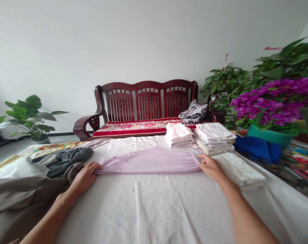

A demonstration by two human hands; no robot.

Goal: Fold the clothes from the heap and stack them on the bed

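Observation:
A lilac, finely ribbed garment lies folded into a long flat strip across the white cloth. What kind of garment it is does not show. My left hand grips its left end, the fingertips closed over the edge. At the opposite end, my right hand pinches the corner between thumb and forefinger. Just behind the garment stands a folded stack of striped pinkish-white cloth. A taller pile of folded white clothes is beside it, and a folded white piece lies right of my right hand.
Crumpled brown and dark grey clothes lie to the left. A wooden bench with a red floral cover and a patterned cushion stands behind. Purple flowers and a blue cloth are at right, a potted plant at left.

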